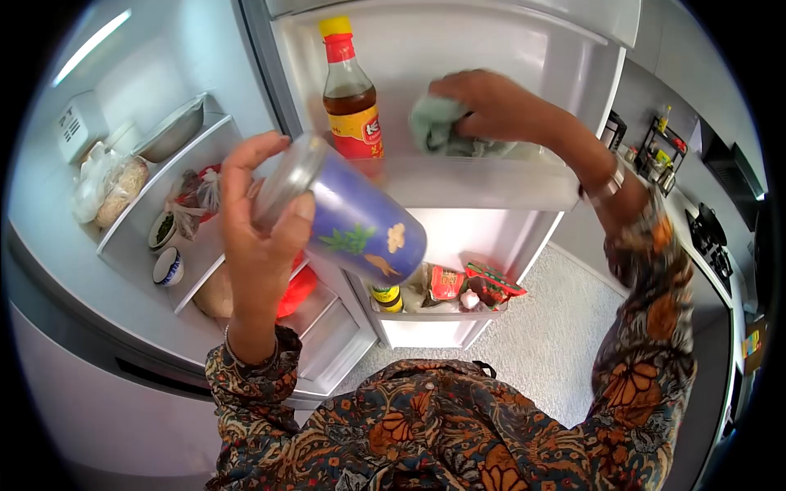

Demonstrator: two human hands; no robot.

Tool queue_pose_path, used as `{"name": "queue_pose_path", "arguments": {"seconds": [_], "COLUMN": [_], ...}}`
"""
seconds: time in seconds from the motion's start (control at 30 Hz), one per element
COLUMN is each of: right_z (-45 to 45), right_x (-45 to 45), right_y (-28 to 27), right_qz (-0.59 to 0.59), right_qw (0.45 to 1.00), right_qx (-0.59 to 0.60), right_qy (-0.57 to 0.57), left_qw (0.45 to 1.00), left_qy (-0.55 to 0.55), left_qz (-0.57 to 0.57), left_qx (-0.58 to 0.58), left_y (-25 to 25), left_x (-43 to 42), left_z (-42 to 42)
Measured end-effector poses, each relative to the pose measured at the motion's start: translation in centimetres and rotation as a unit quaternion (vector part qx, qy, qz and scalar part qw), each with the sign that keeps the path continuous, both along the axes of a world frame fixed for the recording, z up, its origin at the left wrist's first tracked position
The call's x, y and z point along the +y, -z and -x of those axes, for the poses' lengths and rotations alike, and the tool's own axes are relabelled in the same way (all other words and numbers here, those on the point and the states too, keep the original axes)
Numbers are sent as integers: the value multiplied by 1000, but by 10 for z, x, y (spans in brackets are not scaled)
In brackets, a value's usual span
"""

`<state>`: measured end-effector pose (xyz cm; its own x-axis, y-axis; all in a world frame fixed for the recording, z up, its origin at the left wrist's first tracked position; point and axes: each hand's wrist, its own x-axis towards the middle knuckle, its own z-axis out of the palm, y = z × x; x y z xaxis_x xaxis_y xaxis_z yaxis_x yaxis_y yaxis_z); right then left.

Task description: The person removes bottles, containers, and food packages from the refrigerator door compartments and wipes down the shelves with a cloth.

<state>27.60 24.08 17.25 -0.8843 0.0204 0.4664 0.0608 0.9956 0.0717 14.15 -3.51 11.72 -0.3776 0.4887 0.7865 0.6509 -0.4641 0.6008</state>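
My left hand [266,225] is closed round the silver lid end of a blue canister [360,217] with plant pictures on its side. The canister is tilted, its base pointing down to the right, in front of the open fridge door. My right hand [503,102] grips a pale green cloth [438,123] over the upper door shelf [491,184]; the cloth looks crumpled and slightly blurred. To the left of the cloth, a sauce bottle [354,102] with a yellow cap stands upright on that same shelf.
Packets [446,282] and a yellow-capped jar [387,298] fill the lower door shelf. Inside the fridge on the left are a metal bowl [173,131], bagged food [123,188] and a small cup [169,267]. A stove [711,245] lies at the far right.
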Motion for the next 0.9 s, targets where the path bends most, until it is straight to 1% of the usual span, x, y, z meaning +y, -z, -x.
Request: {"name": "queue_pose_path", "arguments": {"seconds": [0.03, 0.1, 0.13, 0.17, 0.2, 0.27, 0.3, 0.33, 0.37, 0.43, 0.5, 0.57, 0.6, 0.63, 0.7, 0.73, 0.77, 0.83, 0.9], "right_z": [-15, -60, -79, -96, -104, -94, -85, -77, -76, -69, -71, -78, -81, -86, -96, -101, -103, -102, -96], "right_x": [-9, -50, -71, -92, -106, -133, -142, -152, -155, -143, -129, -121, -120, -119, -117, -115, -109, -95, -70], "right_y": [-5, -9, 5, 22, 45, 113, 125, 136, 136, 149, 150, 146, 140, 134, 121, 116, 111, 101, 103], "right_qz": [17, 79, 155, 230, 302, 400, 342, 280, 126, 84, 114, 223, 244, 245, 251, 286, 281, 351, 310], "right_qw": [993, 972, 944, 903, 855, 776, 817, 852, 919, 898, 876, 848, 837, 846, 863, 864, 874, 846, 859], "right_qx": [108, 210, 285, 357, 404, 461, 446, 432, 370, 430, 465, 471, 481, 465, 433, 411, 397, 401, 405], "right_qy": [-32, -72, -65, -58, -121, -159, -127, -96, -47, -46, -60, -97, -92, -85, -66, -53, -17, -28, -39], "left_qw": [1000, 999, 998, 996, 997, 999, 998, 997, 993, 988, 983, 979, 979, 979, 977, 975, 978, 977, 968], "left_qy": [8, 24, 36, 47, 52, 14, -4, 29, 61, 101, 142, 160, 158, 157, 189, 205, 181, 136, 222], "left_qz": [7, 6, 9, 13, 2, 29, 44, 68, 93, 119, 111, 110, 110, 109, 96, 91, 96, 106, 108], "left_qx": [-17, -47, -58, -69, -54, -42, -34, -37, -41, 5, -31, -55, -60, -65, -28, -10, 34, 122, 34], "left_y": [-1, 1, 1, 2, 3, 11, 14, 20, 26, 26, 24, 25, 26, 28, 31, 33, 33, 33, 33], "left_x": [1, 6, 10, 14, 21, 35, 40, 44, 49, 55, 64, 67, 70, 72, 74, 74, 73, 71, 75], "left_z": [-5, -12, -16, -20, -26, -40, -45, -54, -64, -73, -78, -82, -83, -84, -82, -81, -82, -87, -90]}}
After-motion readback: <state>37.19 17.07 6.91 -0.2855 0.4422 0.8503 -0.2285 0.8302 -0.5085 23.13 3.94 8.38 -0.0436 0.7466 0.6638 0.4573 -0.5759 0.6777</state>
